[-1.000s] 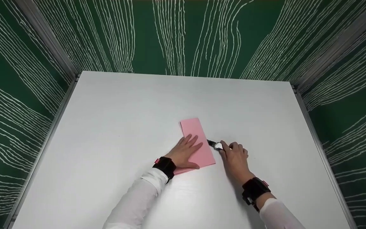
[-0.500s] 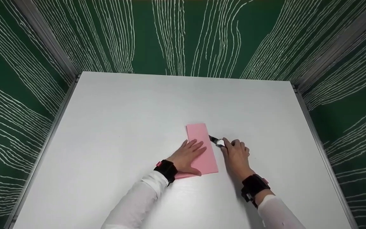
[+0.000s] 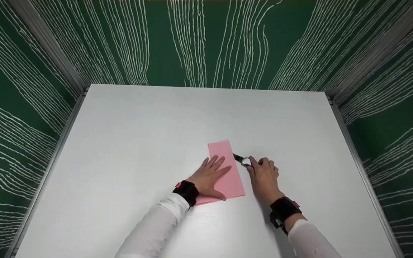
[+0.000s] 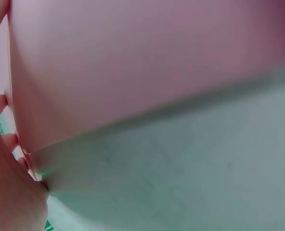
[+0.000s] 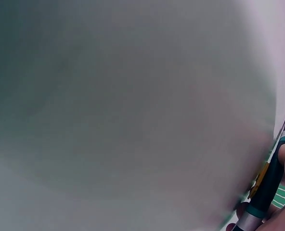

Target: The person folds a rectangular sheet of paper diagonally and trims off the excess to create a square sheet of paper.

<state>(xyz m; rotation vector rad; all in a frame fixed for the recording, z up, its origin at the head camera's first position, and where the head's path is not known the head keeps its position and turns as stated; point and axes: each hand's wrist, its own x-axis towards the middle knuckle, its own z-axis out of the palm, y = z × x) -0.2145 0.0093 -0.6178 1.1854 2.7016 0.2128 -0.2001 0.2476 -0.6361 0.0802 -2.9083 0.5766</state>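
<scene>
In the head view, a folded sheet of pink paper (image 3: 232, 182) lies on the white table, its long folded side facing right. My left hand (image 3: 206, 179) rests on it with spread, straight fingers. My right hand (image 3: 265, 178) grips a utility knife (image 3: 241, 159), whose dark front end meets the paper's right edge. The right wrist view shows the dark, teal-banded knife handle (image 5: 268, 185) and a thin metal tip at the paper's reddish edge. In the left wrist view, the pink paper (image 4: 133, 57) stands slightly off the table along its near edge.
The white table (image 3: 138, 122) extends around both hands. Green panels (image 3: 217, 43) with white wavy lines stand at the back and both sides, joined by grey metal posts (image 3: 50, 43). Black wrist straps (image 3: 186, 192) sit on both wrists.
The paper and left hand have slid toward me and slightly right, mostly in the first half second. The right hand and knife stay almost in place at the paper's edge.
</scene>
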